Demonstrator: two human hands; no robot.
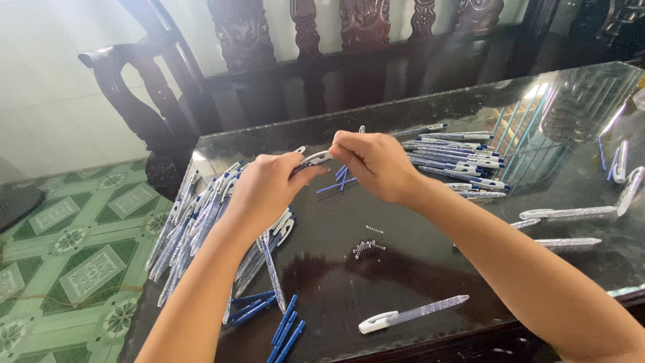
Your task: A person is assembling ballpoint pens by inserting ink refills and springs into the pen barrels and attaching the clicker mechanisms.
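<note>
Glass-topped dark table (416, 269) carries a large heap of blue-and-white pens (195, 222) at its left edge and a second pile of pens (457, 158) far right. Left hand (265, 188) and right hand (376, 165) meet above the middle, both pinching one pen (316, 158) between closed fingertips. Small metal springs (368, 247) lie below the hands, blue refills (282, 329) at the near edge.

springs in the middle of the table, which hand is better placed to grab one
Right, probably. The right hand hangs almost straight above the springs; the left hand sits farther off, gripping the pen.
</note>
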